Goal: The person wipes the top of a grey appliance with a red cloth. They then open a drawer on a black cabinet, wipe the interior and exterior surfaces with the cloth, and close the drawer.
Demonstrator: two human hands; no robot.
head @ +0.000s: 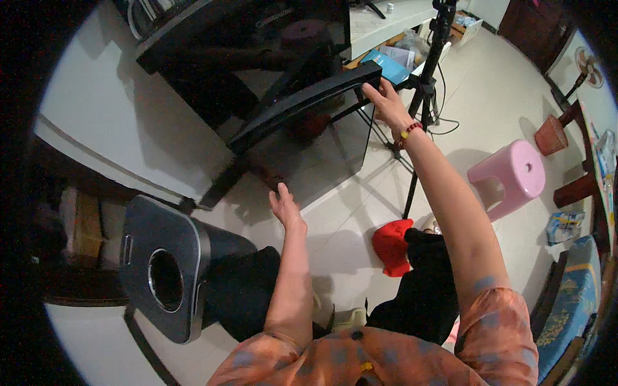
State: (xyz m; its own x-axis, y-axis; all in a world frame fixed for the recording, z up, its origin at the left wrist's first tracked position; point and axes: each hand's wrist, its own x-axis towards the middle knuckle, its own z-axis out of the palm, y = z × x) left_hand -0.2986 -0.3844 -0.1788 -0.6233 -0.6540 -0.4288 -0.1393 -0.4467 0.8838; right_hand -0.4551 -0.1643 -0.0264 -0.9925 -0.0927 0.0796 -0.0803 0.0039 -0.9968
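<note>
A glossy black glass-fronted panel [333, 154] stands pulled out before me, apparently the front of a cabinet drawer. A thick, curved black top edge [309, 99] runs along it. At its upper right corner, my right hand [388, 106] has the thumb on the near face and the fingers around the end. My left hand [286, 207] is by the panel's lower left part, fingers somewhat apart and holding nothing. Whether its fingertips touch the glass, I cannot tell. Behind the panel, another dark glossy front [294, 29] bears writing.
A black tripod [425, 91] stands close to my right hand, a cable beside it. Left of my legs is a dark grey bin [140, 260] with a round opening. A pink plastic stool [512, 173] and a red bag [393, 246] are to the right. White cabinet surface [120, 125] lies left.
</note>
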